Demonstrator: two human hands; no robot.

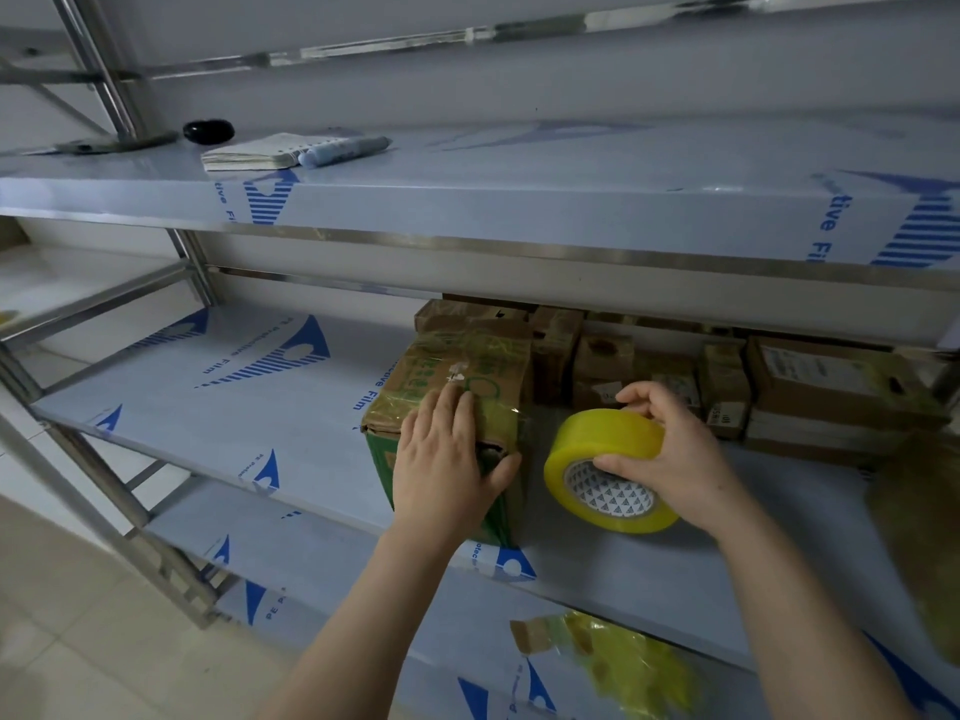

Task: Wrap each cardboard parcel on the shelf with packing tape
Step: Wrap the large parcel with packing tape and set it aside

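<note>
yellow translucent packing tape on a wide roll (610, 467) sits in our right hand (675, 459), fingers curled over the rim and thumb pressed against the printed white core, the roll tipped so its open face looks toward us just above the middle shelf (249, 392). our left hand (447, 462) lies flat on the brown cardboard parcel with green printing (457, 397), fingers spread and relaxed over its top edge, thumb hooked around the near right corner; it presses rather than grasps. this parcel stands on the middle shelf, near its front edge, already glossy with tape across its top. the roll is just beside the parcel, to its right; we cannot tell whether a strand of tape joins them. behind both, a row of smaller brown cardboard boxes (675, 371) is packed close together at the back of the same shelf. on the shelf above lie a small notebook (249, 153) and a blue marker pen (345, 149), touching. crumpled yellowish tape scraps (623, 662) rest on the lowest shelf.
</note>
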